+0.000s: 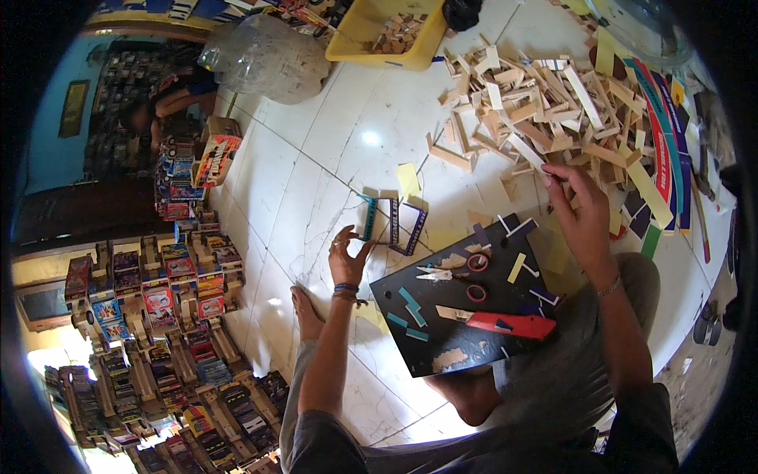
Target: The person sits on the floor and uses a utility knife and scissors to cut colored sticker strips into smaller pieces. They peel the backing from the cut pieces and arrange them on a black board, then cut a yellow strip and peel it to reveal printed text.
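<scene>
My left hand [347, 259] is low over the tiled floor, thumb and forefinger at the near end of a small teal-faced piece [369, 217]. Two similar pieces with dark blue printed faces, one upright strip [393, 221] and one slanted piece [414, 231], stand just right of it. Over the near edge of a heap of wooden offcuts [513, 95], my right hand [583, 207] pinches the end of a pale wooden strip [524, 150]. Between my arms, a black board [395, 294] carries scissors [434, 274], tape rolls [477, 292], a red-handled cutter [512, 325] and several coloured strips.
Rows of wooden toy trucks [158, 296] line the left side. A yellow tub [339, 47] with wood scraps and a large clear plastic container [272, 63] stand at the back. Long printed strips [659, 134] lie right of the heap. Another person [185, 99] shows at far left.
</scene>
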Demonstrator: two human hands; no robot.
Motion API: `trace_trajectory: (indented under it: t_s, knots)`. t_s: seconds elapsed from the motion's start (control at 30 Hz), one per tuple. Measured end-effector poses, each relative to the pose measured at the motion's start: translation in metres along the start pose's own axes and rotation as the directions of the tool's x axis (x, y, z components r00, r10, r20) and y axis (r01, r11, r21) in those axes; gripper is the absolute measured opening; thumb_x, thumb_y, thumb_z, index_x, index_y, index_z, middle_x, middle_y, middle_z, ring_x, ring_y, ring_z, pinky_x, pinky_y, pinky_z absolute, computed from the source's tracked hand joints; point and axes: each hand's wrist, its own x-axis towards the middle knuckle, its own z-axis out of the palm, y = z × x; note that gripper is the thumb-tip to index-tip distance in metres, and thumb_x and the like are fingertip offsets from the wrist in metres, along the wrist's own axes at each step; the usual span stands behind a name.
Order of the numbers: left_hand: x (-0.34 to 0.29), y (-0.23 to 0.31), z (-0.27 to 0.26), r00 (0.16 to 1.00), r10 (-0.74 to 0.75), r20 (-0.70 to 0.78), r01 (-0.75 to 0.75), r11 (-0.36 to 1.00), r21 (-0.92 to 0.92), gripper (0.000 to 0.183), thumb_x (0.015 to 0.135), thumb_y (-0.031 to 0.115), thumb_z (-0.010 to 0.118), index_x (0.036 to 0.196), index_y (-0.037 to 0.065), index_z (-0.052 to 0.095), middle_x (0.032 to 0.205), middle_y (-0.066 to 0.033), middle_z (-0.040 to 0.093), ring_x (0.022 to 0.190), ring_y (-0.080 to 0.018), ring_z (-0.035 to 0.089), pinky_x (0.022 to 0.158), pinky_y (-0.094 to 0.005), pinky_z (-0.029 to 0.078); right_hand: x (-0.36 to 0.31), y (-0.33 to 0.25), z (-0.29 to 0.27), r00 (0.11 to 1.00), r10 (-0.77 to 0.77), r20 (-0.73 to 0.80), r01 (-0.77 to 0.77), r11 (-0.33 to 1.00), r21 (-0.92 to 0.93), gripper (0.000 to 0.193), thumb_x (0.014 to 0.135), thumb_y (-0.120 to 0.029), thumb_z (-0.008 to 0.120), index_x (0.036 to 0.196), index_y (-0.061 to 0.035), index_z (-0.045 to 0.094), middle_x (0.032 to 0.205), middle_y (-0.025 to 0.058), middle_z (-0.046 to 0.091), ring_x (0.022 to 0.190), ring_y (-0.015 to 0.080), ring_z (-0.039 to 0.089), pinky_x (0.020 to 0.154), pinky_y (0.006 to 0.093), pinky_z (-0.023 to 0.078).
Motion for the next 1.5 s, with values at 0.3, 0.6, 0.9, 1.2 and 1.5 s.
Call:
trace_trajectory:
  t_s: [0.3, 0.6, 0.9, 1.2, 1.5]
  knots:
    - [0.047, 0.057, -0.007, 0.880, 0.432, 0.196, -0.458, 0.882, 0.113, 0.034, 0.079, 0.019, 0.083, 0.110, 0.009, 0.072, 0.112, -0.0106, 0.069, 0.111, -0.0319, 0.062, 0.095, -0.0429, 0.051, -0.004, 0.006, 0.008, 0.999, -0.037, -0.036, 0.039, 0.997, 0.069, 0.016, 0.097, -0.014, 0.066, 0.111, -0.0062, 0.069, 0.098, 0.0073, 0.072, 0.075, 0.0149, 0.063, 0.064, 0.0285, 0.048]
    - [0.098, 0.092, 0.035, 0.465, 0.527, 0.711, -0.875, 0.397, 0.278, 0.023, 0.087, 0.022, 0.065, 0.109, 0.024, 0.073, 0.118, 0.0056, 0.068, 0.123, -0.0181, 0.057, 0.110, -0.0401, 0.039, -0.004, 0.005, 0.004, 0.999, 0.020, -0.043, -0.015, 0.995, 0.100, 0.016, 0.098, -0.016, 0.065, 0.110, -0.0054, 0.068, 0.097, 0.0072, 0.072, 0.073, 0.0151, 0.061, 0.063, 0.0285, 0.048]
    - [0.102, 0.087, 0.035, 0.410, 0.550, 0.728, -0.912, 0.247, 0.328, 0.030, 0.085, 0.015, 0.062, 0.113, 0.017, 0.071, 0.116, 0.0010, 0.069, 0.120, -0.0178, 0.059, 0.111, -0.0426, 0.036, -0.003, 0.006, 0.003, 0.998, 0.055, -0.042, -0.051, 0.993, 0.108, 0.015, 0.097, -0.015, 0.067, 0.109, -0.0050, 0.068, 0.097, 0.0076, 0.072, 0.072, 0.0145, 0.060, 0.062, 0.0279, 0.048]
    - [0.097, 0.056, 0.025, 0.519, 0.655, 0.550, -0.849, 0.473, 0.237, 0.038, 0.088, 0.014, 0.065, 0.126, 0.018, 0.067, 0.132, 0.0002, 0.065, 0.125, -0.0207, 0.057, 0.110, -0.0433, 0.039, 0.001, 0.025, -0.003, 0.995, 0.095, -0.040, -0.091, 0.992, 0.092, 0.016, 0.094, -0.015, 0.069, 0.107, -0.0056, 0.067, 0.101, 0.0122, 0.072, 0.081, 0.0266, 0.070, 0.070, 0.0385, 0.054]
    - [0.056, 0.009, -0.085, 0.737, 0.282, 0.614, -0.621, 0.641, 0.451, 0.046, 0.089, 0.027, 0.072, 0.132, 0.012, 0.062, 0.124, -0.0093, 0.069, 0.121, -0.0255, 0.061, 0.102, -0.0447, 0.047, 0.004, 0.058, 0.000, 0.960, 0.224, 0.165, -0.166, 0.937, -0.308, 0.026, 0.088, -0.026, 0.073, 0.106, -0.0080, 0.068, 0.101, 0.0144, 0.071, 0.084, 0.0335, 0.069, 0.079, 0.0437, 0.054]
